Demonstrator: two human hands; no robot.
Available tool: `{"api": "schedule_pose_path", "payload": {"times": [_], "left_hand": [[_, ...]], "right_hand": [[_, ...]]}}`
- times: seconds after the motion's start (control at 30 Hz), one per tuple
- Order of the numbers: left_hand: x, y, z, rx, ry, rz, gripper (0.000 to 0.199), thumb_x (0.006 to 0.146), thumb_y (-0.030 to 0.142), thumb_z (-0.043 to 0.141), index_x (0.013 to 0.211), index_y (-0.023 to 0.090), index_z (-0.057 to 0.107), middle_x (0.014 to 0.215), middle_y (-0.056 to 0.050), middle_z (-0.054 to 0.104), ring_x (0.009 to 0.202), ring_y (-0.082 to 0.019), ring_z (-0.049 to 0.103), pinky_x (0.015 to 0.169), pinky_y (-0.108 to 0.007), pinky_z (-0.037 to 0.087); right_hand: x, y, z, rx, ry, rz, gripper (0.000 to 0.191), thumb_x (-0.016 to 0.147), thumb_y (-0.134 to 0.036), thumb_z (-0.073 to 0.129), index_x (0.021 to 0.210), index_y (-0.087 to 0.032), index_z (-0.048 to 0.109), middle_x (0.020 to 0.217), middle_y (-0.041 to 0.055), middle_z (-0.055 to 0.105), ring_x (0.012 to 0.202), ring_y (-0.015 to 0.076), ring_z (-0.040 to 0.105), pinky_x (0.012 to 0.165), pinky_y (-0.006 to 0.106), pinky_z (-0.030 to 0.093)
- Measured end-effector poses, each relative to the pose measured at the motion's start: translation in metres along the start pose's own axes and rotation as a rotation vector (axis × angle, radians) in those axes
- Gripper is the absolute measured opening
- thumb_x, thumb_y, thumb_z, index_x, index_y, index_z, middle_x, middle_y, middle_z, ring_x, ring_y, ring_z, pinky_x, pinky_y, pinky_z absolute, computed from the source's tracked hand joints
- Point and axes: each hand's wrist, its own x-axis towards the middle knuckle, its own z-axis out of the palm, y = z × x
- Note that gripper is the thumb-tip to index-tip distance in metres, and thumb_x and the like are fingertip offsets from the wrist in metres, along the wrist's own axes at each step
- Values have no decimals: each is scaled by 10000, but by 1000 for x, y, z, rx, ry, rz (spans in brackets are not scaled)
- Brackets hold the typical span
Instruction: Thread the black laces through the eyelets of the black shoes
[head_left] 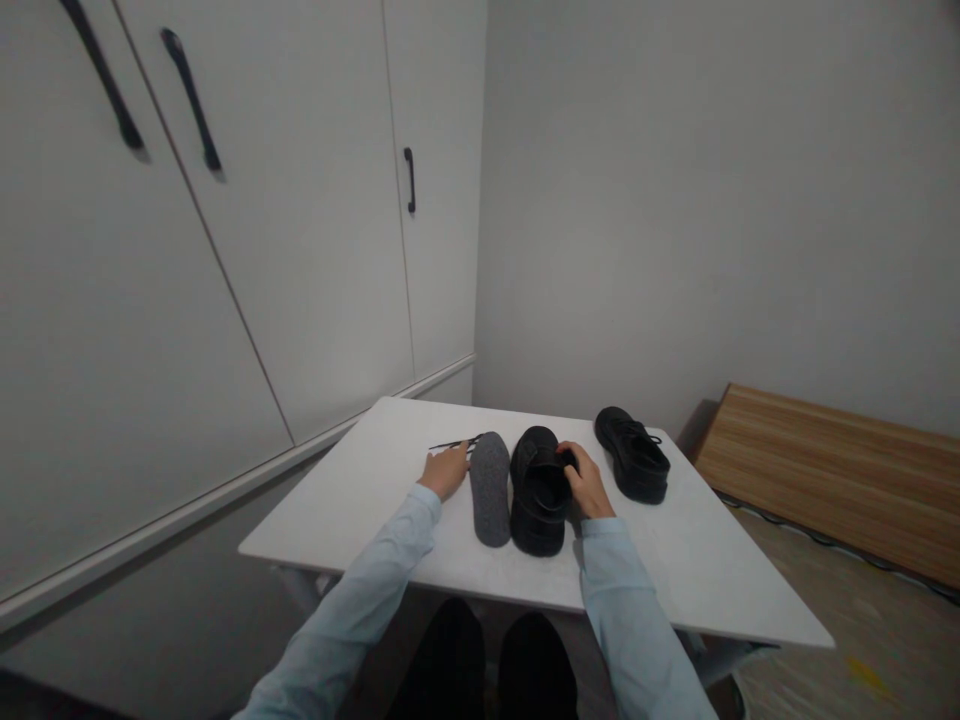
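Note:
A black shoe (538, 535) stands on the white table in front of me, its toe pointing away and its opening facing up. My right hand (587, 482) is closed on the shoe's right side, fingers curled at the opening's edge. Left of the shoe lies a grey insole (491, 495), flat on the table. My left hand (447, 470) is at the insole's left edge, its fingertips closed on a dark shoelace (450, 444) that stretches out over the tabletop. The other black shoe (637, 460), with its laces in, stands apart at the back right.
The white table (345, 500) stands in a corner against a wall and white cabinets (315, 250) with dark handles. A wooden board (825, 480) lies to the right beyond the table, with a dark cable (795, 535) along its edge. My knees are below the table's front edge.

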Motion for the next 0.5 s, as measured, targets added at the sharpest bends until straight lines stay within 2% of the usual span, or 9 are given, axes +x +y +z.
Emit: {"api": "schedule_pose_path", "payload": {"times": [0.17, 0.27, 0.37, 0.5], "left_hand": [[-19, 13, 0, -32, -29, 21, 497, 907, 222, 385, 1390, 148, 293, 1196, -190, 597, 1175, -311, 511, 945, -519, 375], [-28, 19, 1, -57, -41, 42, 505, 909, 215, 371, 1403, 166, 275, 1305, -192, 516, 1237, -323, 446, 976, -572, 334], [-36, 24, 5, -45, -8, 50, 493, 900, 220, 396, 1386, 208, 322, 1373, -163, 456, 1273, -350, 391, 990, -623, 292], [-50, 33, 8, -18, 70, 74, 449, 877, 227, 439, 1325, 199, 443, 1336, -173, 485, 1261, -392, 387, 1000, -661, 243]], "right_hand": [[0, -1, -1, -3, -8, 0, 296, 662, -173, 387, 922, -204, 527, 967, 57, 588, 938, 234, 524, 877, 376, 397], [0, -3, -1, -4, -14, 10, 294, 666, -173, 385, 925, -202, 522, 970, 61, 583, 941, 235, 521, 879, 377, 394], [-1, -3, -1, -3, 0, 5, 296, 661, -173, 387, 921, -205, 524, 963, 59, 585, 937, 233, 524, 880, 373, 396], [0, -3, 0, 0, 8, 1, 297, 660, -172, 389, 920, -208, 528, 965, 53, 591, 930, 230, 530, 872, 369, 403]]}}
